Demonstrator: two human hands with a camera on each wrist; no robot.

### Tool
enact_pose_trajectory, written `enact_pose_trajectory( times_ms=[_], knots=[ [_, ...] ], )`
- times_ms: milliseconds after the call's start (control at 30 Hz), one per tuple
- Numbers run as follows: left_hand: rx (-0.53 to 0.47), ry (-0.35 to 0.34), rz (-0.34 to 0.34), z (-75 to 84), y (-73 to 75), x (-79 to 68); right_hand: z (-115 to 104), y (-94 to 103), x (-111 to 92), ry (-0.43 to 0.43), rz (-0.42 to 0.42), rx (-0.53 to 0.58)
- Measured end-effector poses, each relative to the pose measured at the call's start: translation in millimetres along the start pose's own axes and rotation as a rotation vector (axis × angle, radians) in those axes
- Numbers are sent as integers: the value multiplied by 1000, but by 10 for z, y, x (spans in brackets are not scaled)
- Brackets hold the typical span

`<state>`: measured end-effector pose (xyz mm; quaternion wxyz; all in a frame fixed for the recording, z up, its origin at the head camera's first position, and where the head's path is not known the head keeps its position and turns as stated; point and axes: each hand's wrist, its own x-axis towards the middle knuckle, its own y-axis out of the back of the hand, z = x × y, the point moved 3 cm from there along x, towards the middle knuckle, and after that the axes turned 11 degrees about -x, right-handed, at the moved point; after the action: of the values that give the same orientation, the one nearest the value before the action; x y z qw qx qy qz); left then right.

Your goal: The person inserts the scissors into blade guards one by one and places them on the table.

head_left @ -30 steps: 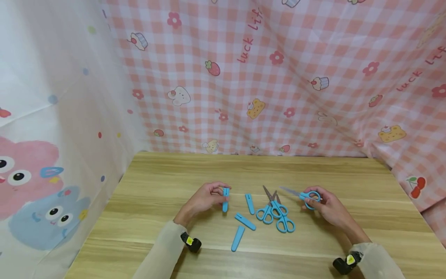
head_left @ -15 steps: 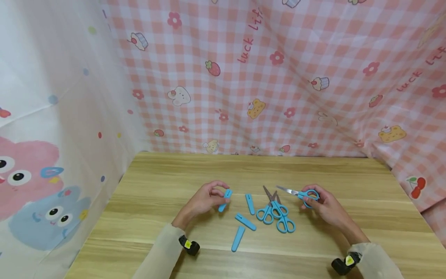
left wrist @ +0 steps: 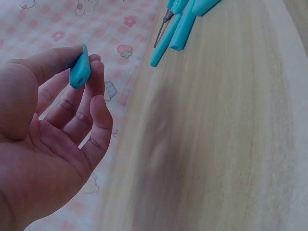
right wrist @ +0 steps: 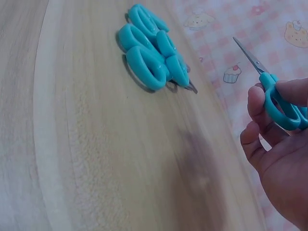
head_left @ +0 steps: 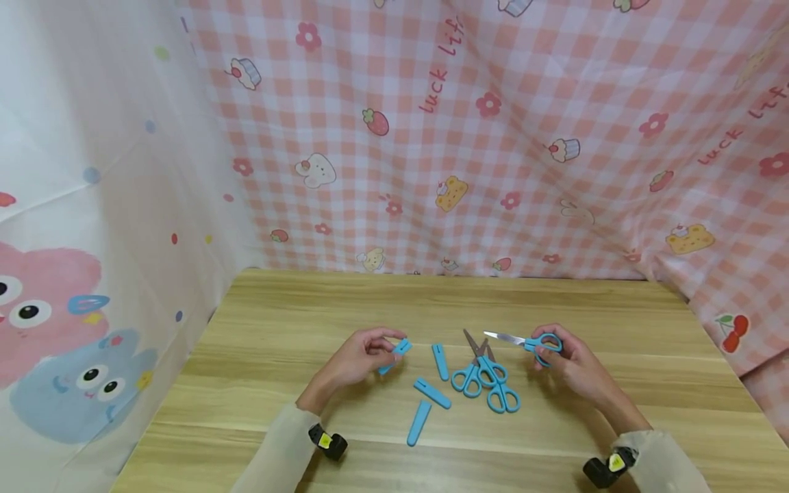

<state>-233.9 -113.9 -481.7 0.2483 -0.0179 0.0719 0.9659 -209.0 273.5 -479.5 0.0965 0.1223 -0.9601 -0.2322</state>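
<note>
My left hand (head_left: 360, 357) pinches a blue scissors cover (head_left: 402, 347) between thumb and fingers, above the table. In the left wrist view, the end of this cover (left wrist: 81, 72) faces the camera. Over on the right, my right hand (head_left: 570, 363) holds a pair of scissors (head_left: 542, 344) by the blue handles, its closed blades aimed left toward the cover. The right wrist view shows the same scissors (right wrist: 272, 91) held between thumb and fingers. A gap separates the two hands.
Between the hands, several blue-handled scissors (head_left: 491, 372) lie overlapping on the wooden table (head_left: 296, 301). Left of them rest three loose covers: one upright-lying cover (head_left: 440, 362), one slanted cover (head_left: 432, 394) and one nearer cover (head_left: 418, 423). A checked cloth (head_left: 431, 226) hangs behind.
My left hand has tilted its cover so the slotted end points up and right toward the scissors. My right hand has moved slightly left with its scissors.
</note>
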Motion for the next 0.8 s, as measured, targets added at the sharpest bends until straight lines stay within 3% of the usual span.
enact_pose_trajectory(
  times_ms=[300,600,800],
  knots=[
    [22,-31,-41,84,-64,-51,-107,-74,20,7,-26,42],
    [40,-55,-46,130,-103,-69,-262,-177,49,69,-45,88],
    [53,-53,-45,140,-109,-62,-320,-229,46,45,-68,84]
  ],
)
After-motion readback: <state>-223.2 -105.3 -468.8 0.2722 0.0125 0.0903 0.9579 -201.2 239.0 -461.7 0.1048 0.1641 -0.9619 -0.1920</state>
